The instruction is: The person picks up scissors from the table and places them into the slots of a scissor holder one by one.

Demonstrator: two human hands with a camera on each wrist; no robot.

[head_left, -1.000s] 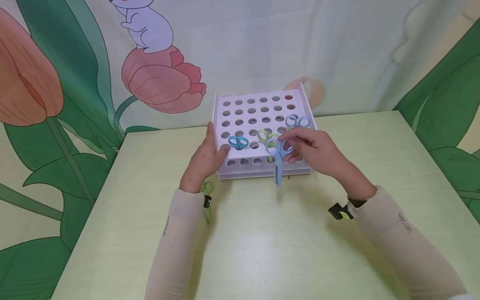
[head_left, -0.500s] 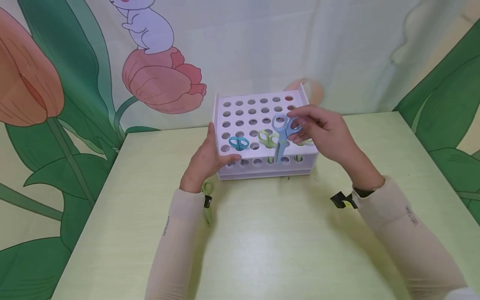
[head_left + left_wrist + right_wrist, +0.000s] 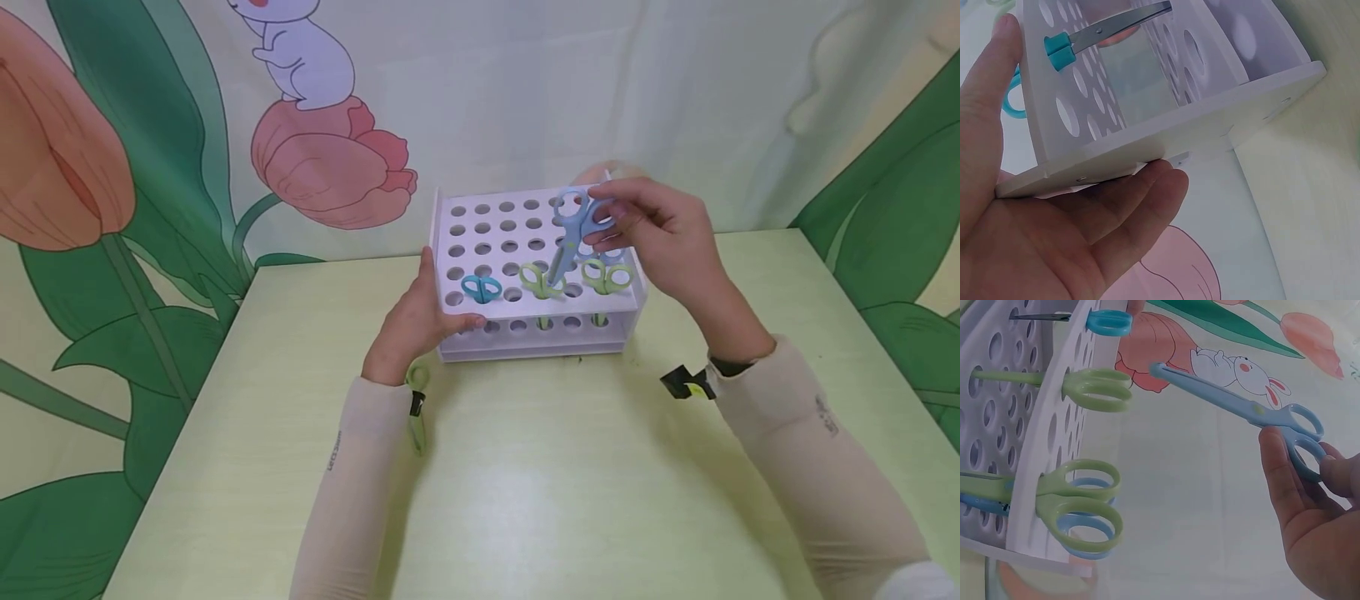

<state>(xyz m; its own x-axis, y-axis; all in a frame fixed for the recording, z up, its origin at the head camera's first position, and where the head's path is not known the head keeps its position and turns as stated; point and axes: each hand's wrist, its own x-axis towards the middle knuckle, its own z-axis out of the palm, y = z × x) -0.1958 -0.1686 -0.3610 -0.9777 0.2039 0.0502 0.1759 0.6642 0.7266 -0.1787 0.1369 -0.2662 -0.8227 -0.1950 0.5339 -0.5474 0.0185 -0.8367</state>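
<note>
A white rack [image 3: 525, 311] with rows of round holes stands at the back of the table. My left hand [image 3: 408, 321] grips its left side, thumb on the front edge and fingers against the side panel [image 3: 1116, 153]. My right hand [image 3: 1316, 525] pinches one handle loop of light blue scissors [image 3: 1222, 397], holding them above the rack with the tip sloping down toward it. In the front row stand teal scissors [image 3: 482, 289], green scissors [image 3: 534, 279] and a second green pair [image 3: 606, 277]. Behind that pair, another light blue pair [image 3: 1088, 550] is in the rack.
Another green pair of scissors [image 3: 417, 429] lies on the pale table [image 3: 540, 483], partly covered by my left wrist. A cloth printed with tulips and a white rabbit [image 3: 318, 71] hangs behind the rack. A black wrist mount [image 3: 686, 383] sits at my right cuff.
My right hand has risen and moved back with the light blue scissors, from the rack's front to over its top. My left thumb has extended along the front edge.
</note>
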